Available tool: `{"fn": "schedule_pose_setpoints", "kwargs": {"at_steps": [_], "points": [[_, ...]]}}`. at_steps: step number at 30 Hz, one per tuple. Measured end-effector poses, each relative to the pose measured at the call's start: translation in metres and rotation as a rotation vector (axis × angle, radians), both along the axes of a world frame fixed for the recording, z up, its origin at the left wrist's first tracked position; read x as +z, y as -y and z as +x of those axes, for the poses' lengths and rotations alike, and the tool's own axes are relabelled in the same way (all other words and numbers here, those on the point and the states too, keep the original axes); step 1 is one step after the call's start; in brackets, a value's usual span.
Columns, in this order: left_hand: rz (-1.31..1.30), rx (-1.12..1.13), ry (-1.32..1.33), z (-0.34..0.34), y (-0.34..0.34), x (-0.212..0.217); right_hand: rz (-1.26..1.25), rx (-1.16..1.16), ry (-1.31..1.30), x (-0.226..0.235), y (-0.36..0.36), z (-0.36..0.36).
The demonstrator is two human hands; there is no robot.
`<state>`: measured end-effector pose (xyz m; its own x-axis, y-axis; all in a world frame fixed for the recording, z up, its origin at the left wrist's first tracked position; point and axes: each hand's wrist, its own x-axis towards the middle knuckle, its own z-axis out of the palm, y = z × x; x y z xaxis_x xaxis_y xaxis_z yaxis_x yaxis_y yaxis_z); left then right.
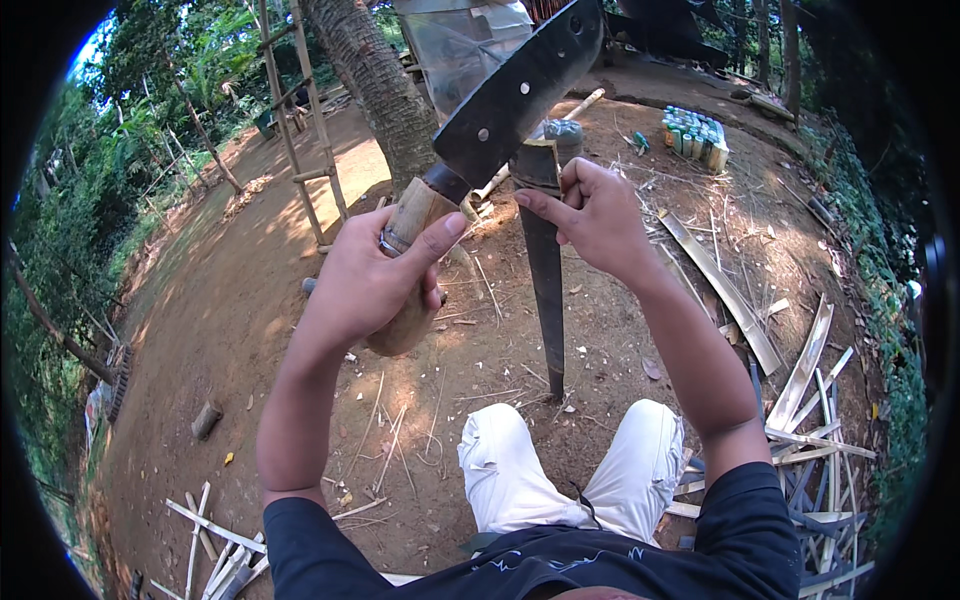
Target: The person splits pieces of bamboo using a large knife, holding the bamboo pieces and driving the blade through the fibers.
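My left hand (385,265) is wrapped round the wooden handle (410,215) of a broad-bladed machete (515,90). Its dark blade, with several holes or rivets, slants up to the right. Between the thumb and fingers of my right hand (595,210) is the upper part of a long dark strip (543,250), which looks like split bamboo. The strip is upright, its pale cut end at the top and its far end down at the ground. The blade's lower edge lies close to the strip's top; whether they touch I cannot tell.
Split bamboo strips (800,370) lie scattered at the right, with more (215,550) at the lower left. A pack of bottles (695,138) stands at the far right. Beyond my left hand are a tree trunk (375,90) and a bamboo ladder (300,130). A short log (206,420) lies at left.
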<state>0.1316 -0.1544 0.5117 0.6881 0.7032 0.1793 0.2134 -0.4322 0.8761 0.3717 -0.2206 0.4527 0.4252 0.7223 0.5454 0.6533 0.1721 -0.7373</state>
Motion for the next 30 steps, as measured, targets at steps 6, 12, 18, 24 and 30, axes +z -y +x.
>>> {"fn": "schedule_pose_setpoints", "kwargs": {"at_steps": [6,12,18,24,30], "points": [[-0.019,0.018,-0.023,-0.004,-0.002,0.004,-0.003,0.026,-0.011,-0.001,-0.005,-0.002],[-0.017,-0.008,-0.029,-0.014,-0.007,0.007,0.116,0.234,-0.242,-0.062,0.024,0.037],[-0.041,0.072,-0.02,-0.005,0.003,0.003,-0.495,-0.805,-0.302,-0.402,0.21,0.174],[0.043,0.216,0.002,-0.04,0.024,-0.002,-1.496,-0.848,-0.743,-0.592,0.357,0.061],[0.103,0.332,0.01,-0.043,0.031,-0.003,-1.398,-0.854,-0.882,-0.671,0.379,0.001]]}}
